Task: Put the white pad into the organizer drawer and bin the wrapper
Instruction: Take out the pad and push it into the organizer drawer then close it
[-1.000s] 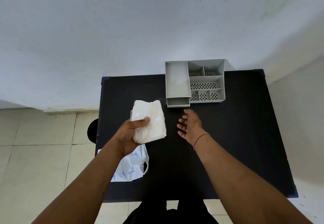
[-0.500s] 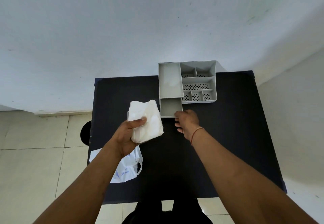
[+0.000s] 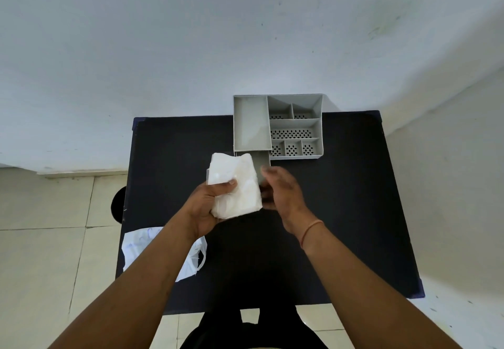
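My left hand (image 3: 207, 206) grips a white pad (image 3: 237, 185) in a thin crinkled wrapper and holds it above the black table (image 3: 341, 212). The pad's top edge overlaps the pulled-out drawer (image 3: 262, 161) of the grey organizer (image 3: 251, 125), hiding most of the drawer. My right hand (image 3: 282, 191) is right beside the pad's right edge, fingers spread and slightly blurred. Whether its fingertips touch the pad I cannot tell.
The organizer stands at the table's far edge against the white wall, with several perforated compartments (image 3: 296, 133). A white plastic bag (image 3: 136, 250) hangs over the table's near-left edge. A dark round object (image 3: 118, 204) sits on the tiled floor left of the table.
My right hand pulled the drawer out, then left it and came back beside the pad. My left hand carried the pad forward, over the drawer's front.
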A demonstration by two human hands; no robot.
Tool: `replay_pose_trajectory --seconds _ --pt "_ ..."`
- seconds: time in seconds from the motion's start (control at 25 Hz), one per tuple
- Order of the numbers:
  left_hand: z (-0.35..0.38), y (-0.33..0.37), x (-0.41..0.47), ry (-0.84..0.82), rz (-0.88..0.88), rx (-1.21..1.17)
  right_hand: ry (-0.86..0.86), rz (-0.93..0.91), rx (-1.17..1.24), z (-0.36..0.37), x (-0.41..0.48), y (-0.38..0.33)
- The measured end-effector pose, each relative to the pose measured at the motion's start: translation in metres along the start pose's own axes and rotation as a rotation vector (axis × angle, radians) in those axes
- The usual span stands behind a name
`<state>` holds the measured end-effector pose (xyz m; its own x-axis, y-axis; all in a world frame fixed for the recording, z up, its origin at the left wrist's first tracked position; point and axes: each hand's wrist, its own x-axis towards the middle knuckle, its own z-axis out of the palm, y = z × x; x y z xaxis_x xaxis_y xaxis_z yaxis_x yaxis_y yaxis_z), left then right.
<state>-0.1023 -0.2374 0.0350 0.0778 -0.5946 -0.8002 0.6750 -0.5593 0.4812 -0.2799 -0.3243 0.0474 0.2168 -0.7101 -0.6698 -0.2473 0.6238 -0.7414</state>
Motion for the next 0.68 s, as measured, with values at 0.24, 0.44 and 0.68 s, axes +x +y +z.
replay_pose_trajectory --seconds 0.24,0.44,0.68 --pt "0.023 0.006 -0.001 0.123 0.039 0.284 0.008 0.061 -0.176 -0.003 0.009 0.0" --pt "0.03 0.011 0.011 0.389 0.311 0.775 0.016 0.103 -0.064 -0.009 0.022 -0.01" --pt "0.057 0.016 0.031 0.454 0.5 1.294 0.202 -0.24 -0.649 0.009 0.034 -0.013"
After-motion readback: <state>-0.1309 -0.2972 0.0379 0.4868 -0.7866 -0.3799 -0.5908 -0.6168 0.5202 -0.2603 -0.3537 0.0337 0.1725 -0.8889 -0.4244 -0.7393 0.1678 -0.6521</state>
